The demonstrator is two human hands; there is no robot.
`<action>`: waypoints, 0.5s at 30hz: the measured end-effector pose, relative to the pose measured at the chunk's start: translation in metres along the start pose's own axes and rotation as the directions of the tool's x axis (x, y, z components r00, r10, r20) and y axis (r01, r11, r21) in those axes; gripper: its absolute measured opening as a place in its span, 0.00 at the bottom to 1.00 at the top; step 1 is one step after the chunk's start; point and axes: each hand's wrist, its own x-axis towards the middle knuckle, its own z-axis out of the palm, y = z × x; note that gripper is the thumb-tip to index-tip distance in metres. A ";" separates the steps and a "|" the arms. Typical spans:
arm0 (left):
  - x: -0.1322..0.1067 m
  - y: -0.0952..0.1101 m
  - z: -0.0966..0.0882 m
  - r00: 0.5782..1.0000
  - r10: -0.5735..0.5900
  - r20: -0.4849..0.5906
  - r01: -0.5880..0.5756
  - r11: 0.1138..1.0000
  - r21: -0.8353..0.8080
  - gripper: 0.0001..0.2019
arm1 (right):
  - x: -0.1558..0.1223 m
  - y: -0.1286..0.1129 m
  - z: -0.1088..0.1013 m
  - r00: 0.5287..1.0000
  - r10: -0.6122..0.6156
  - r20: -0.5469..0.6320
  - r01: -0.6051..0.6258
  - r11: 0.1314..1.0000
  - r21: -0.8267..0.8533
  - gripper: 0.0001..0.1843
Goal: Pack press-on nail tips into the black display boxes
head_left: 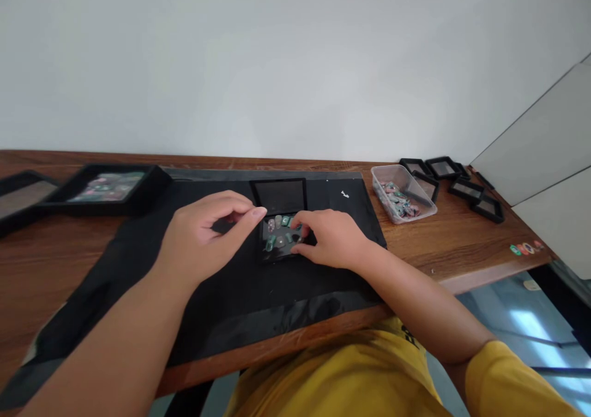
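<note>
Curling over small pieces (271, 242) in a black case (279, 196) is the right hand (330, 238); the left hand (201, 235) hovers nearby, pinched; I cannot tell whether either grips anything.

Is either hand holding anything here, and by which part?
No held thing shows in the left hand. The right hand is over small pieces in the open black case; whether it grips one, and where, cannot be told.

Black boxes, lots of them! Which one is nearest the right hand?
The open black box in the middle, with small pieces inside; the right hand is over it, the other boxes farther away.
</note>
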 end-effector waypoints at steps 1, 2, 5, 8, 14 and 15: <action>0.000 0.000 0.000 1.000 0.002 0.001 -0.002 1.000 0.002 0.13 | 0.000 0.000 0.001 1.000 -0.002 0.004 0.002 1.000 0.003 0.17; 0.000 0.000 0.000 1.000 0.001 0.003 -0.001 1.000 0.004 0.13 | 0.000 0.000 0.001 1.000 -0.005 0.007 0.005 1.000 0.008 0.16; -0.001 0.000 0.000 1.000 -0.002 0.011 0.002 1.000 -0.004 0.13 | 0.001 0.002 0.002 1.000 -0.014 0.007 0.014 1.000 0.028 0.16; 0.000 0.000 0.000 1.000 -0.006 0.019 0.006 1.000 -0.009 0.13 | 0.003 0.004 0.003 1.000 -0.016 -0.005 0.016 0.998 0.065 0.17; 0.000 0.000 0.001 1.000 0.007 0.016 -0.007 1.000 -0.021 0.12 | 0.006 0.006 0.005 1.000 -0.012 0.009 0.010 0.986 0.169 0.18; 0.000 -0.001 0.001 1.000 0.010 0.017 -0.009 1.000 -0.023 0.12 | 0.007 0.006 0.006 1.000 -0.014 0.011 0.012 0.984 0.177 0.18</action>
